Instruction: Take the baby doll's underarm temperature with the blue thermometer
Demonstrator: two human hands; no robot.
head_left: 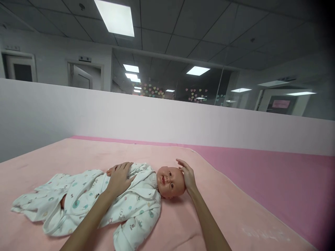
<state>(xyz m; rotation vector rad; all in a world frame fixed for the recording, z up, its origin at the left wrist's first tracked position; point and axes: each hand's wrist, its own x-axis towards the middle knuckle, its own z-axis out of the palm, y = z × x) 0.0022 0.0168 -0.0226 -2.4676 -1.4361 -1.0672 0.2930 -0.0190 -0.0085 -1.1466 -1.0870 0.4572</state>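
Observation:
A baby doll [171, 182] lies on its back across the peach blanket [225, 209], head to the right and legs to the left. It wears a white patterned top [143, 209] and matching trousers [75, 195]. My left hand [120, 179] rests flat on the doll's belly, fingers stretched out, beside one of the doll's small hands. At the crown of the doll's head, my right hand [187, 176] touches with its palm side, its fingers extended and somewhat apart. Neither hand is wrapped round anything.
Under the blanket a pink mat [277, 177] shows along the right and back. A low white partition [157, 118] runs behind it. Beyond are a glass wall with heart stickers [197, 94], doors [85, 76] and lit ceiling panels [116, 17].

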